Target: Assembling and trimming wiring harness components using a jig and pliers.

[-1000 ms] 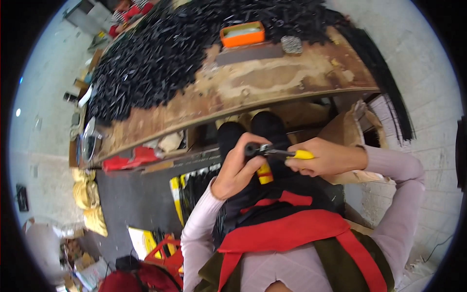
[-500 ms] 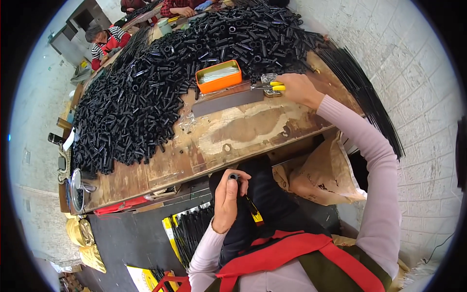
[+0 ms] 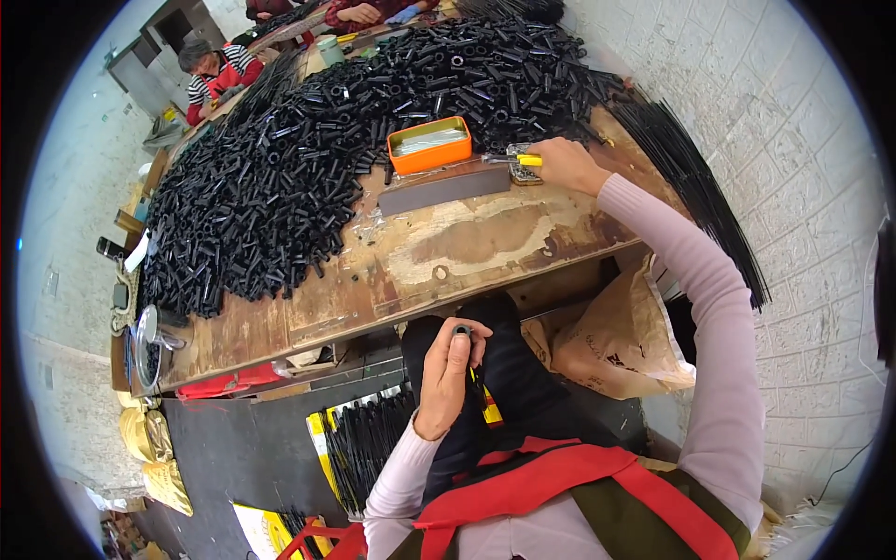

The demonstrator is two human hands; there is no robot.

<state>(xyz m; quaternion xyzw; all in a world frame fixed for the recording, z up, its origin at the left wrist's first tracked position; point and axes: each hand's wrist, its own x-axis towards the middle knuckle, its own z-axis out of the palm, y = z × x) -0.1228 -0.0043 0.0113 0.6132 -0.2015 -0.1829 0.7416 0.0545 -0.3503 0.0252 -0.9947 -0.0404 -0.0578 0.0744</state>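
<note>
My right hand (image 3: pixel 566 164) reaches out over the wooden workbench (image 3: pixel 467 247) and holds a small tool with a yellow handle (image 3: pixel 524 160), its tip by a little metal piece beside the orange tray (image 3: pixel 429 145). My left hand (image 3: pixel 450 371) stays low over my lap, its fingers closed around a short black tube (image 3: pixel 462 330) held upright. A big heap of black tubes (image 3: pixel 280 177) covers the far and left part of the bench.
A dark flat bar (image 3: pixel 443 189) lies in front of the tray. Long black rods (image 3: pixel 695 187) hang off the bench's right end by a brick wall. A brown paper sack (image 3: pixel 621 341) sits under the bench. Other people (image 3: pixel 219 70) work at the far end.
My right hand left my lap and reached out to the bench by the orange tray with the yellow-handled tool. My left hand stayed over my lap with the tube.
</note>
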